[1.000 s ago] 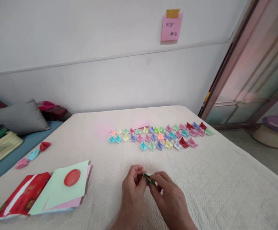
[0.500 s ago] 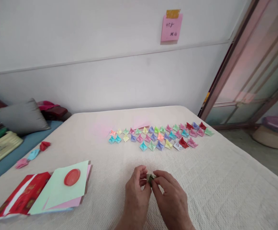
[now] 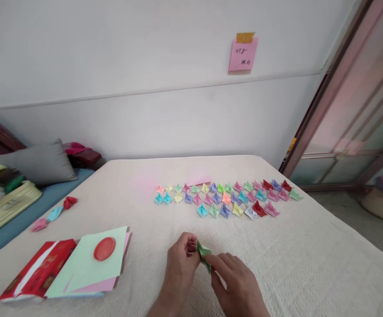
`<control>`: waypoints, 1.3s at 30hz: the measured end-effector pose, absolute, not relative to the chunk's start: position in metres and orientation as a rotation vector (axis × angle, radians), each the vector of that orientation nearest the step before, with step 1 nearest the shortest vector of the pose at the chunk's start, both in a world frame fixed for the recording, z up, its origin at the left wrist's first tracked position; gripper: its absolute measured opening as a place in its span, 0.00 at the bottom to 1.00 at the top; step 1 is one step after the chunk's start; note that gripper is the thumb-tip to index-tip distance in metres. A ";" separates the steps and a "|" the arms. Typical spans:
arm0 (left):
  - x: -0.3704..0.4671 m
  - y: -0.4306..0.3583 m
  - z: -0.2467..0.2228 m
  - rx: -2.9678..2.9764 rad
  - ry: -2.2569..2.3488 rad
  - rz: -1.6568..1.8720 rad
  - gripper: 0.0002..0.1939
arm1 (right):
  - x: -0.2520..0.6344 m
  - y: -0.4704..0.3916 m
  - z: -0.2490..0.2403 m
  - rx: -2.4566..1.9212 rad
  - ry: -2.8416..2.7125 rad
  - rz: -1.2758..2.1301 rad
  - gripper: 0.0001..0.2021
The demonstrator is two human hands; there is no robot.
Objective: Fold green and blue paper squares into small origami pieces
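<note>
A small folded piece of green paper is held up between both hands, low in the middle of the head view. My left hand pinches its left side with thumb and fingers. From the right, my right hand has its thumb and forefinger closed on the paper's lower right edge. Beyond the hands, several small folded paper boats in many colours stand in uneven rows on the pale textured cover.
At the left lie a stack of coloured paper sheets with a red round lid on it, and a red packet. Small crumpled-looking pieces, one of them blue, lie farther left. A grey cushion rests behind. A pink note hangs on the wall.
The green paper has turned and now shows more of its long folded side. My right hand has shifted slightly down along it. The whole view has tilted up a little.
</note>
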State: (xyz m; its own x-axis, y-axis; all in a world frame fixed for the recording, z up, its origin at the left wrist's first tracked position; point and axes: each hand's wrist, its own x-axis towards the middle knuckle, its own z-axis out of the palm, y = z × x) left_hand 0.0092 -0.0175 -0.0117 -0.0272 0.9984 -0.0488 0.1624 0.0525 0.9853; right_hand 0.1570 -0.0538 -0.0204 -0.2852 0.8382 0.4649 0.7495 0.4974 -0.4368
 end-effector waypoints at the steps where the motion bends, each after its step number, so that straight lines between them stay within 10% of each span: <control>1: 0.009 -0.017 -0.011 1.288 1.373 1.097 0.07 | 0.156 -0.054 -0.022 -1.303 -2.135 0.140 0.12; 39: 0.018 -0.020 -0.027 1.192 1.280 0.848 0.18 | 0.151 -0.044 -0.030 -1.720 -2.000 0.113 0.12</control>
